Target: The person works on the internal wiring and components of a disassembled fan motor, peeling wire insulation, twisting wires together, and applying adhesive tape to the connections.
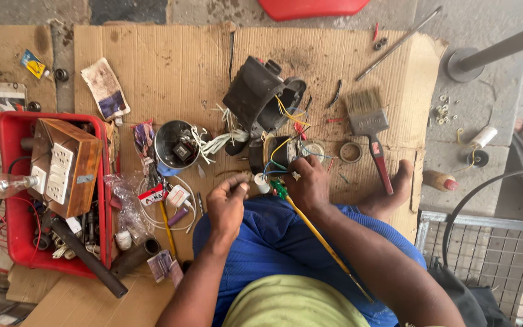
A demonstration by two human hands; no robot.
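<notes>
My left hand (pixel 226 206) is curled with its fingertips pinched near a small white piece (pixel 261 183); what it grips is too small to tell. My right hand (pixel 309 184) rests on a dark motor part (pixel 267 154) with yellow, blue and green wires (pixel 281 148) coming out of it. A long yellow-handled tool with a green tip (pixel 319 236) runs from under that hand down across my blue-clad lap. A black motor housing (pixel 255 94) lies just beyond on the cardboard (pixel 171 66).
A red crate (pixel 13 130) at the left holds a wooden switch board (pixel 65 163), a bulb and pipes. A metal can (pixel 174 142), a paintbrush (pixel 367 118), a tape ring (pixel 351 152) and my bare foot (pixel 394 188) lie on the cardboard. A wire grate (pixel 485 242) is at the right.
</notes>
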